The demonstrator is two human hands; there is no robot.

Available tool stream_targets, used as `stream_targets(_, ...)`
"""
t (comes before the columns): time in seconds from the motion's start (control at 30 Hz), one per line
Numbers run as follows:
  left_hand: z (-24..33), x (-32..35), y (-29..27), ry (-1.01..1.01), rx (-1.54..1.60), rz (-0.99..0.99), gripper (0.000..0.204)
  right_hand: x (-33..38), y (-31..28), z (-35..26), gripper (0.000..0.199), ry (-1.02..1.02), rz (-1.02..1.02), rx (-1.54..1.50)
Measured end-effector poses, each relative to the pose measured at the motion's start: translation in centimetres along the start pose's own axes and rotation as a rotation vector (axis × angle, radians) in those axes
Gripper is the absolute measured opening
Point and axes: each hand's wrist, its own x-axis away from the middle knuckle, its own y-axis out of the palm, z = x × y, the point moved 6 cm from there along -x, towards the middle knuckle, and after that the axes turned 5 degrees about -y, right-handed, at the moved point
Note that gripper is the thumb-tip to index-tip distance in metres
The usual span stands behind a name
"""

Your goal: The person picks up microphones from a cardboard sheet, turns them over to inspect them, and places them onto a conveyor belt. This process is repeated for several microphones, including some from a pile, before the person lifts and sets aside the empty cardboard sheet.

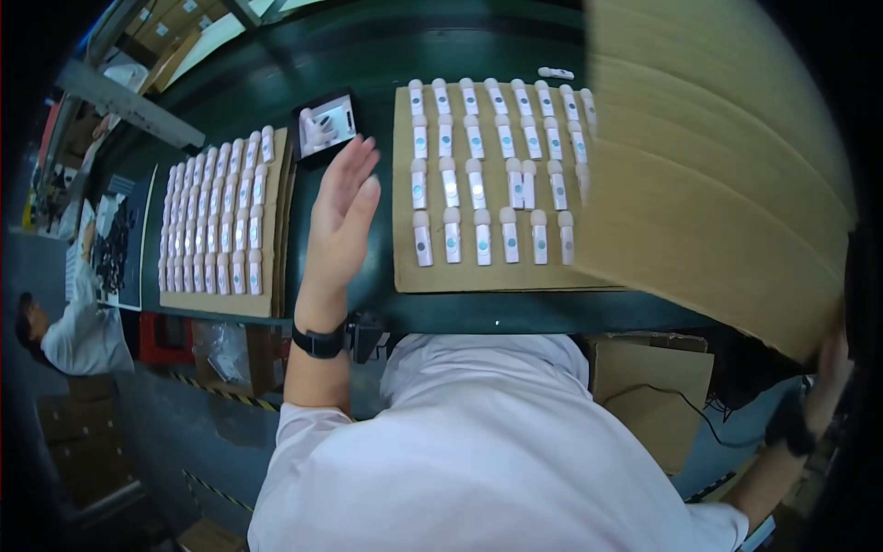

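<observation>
My right hand [832, 354] grips the lower right edge of a large brown cardboard sheet [717, 166], its fingers mostly hidden. The tilted sheet covers the right side of a flat cardboard board [497, 278]. On that board stand rows of small white sticks with pale pink rounded caps, such as this capped stick [483, 236]; each has a round dot. My left hand [345, 212] is open and empty, fingers stretched, between that board and a second board [276, 221] of similar sticks. Just beyond its fingertips lies a black tray [313, 158] holding a few pale pieces.
A single loose stick [556, 73] lies on the dark green table [441, 46] behind the right board. A metal post [147, 110] rises at the far left. Another person [83, 327] works at the left beside dark parts. Boxes [653, 386] stand below the table.
</observation>
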Motion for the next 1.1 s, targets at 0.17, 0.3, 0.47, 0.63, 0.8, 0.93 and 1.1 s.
stream_targets(0.17, 3.1, -1.6, 1.8, -0.113, 0.283, -0.151, 0.05, -2.4, 22.0, 0.7, 0.028, 0.232, -0.573, -0.56)
stream_targets(0.3, 2.4, -4.0, 1.7, -0.124, 0.1, -0.151, 0.047, -0.2, 29.5, 0.2, 0.03, 0.303, -0.69, -0.573)
stream_targets(0.47, -0.7, -5.1, -0.4, -0.19, -0.316, -0.051, 0.051, 0.7, 32.6, 2.5, 0.029, 0.304, -0.906, -0.191)
stream_targets(0.63, -3.3, -4.3, -0.9, -0.259, -0.513, -0.024, 0.059, 2.1, 34.1, 3.8, 0.032, 0.331, -0.891, -0.208)
stream_targets(0.8, -5.0, -3.6, -1.3, -0.283, -0.58, -0.073, 0.067, 3.1, 34.5, 5.3, 0.043, 0.233, -0.861, -0.157)
stream_targets(0.93, -5.4, -3.7, -1.9, -0.302, -0.594, -0.024, 0.081, 3.1, 34.7, 6.0, 0.056, 0.363, -0.804, -0.192)
stream_targets(1.1, -6.9, -4.5, -1.2, -0.558, -0.292, -0.079, 0.095, 1.0, 35.5, 5.4, 0.066, 0.392, -0.869, -0.214)
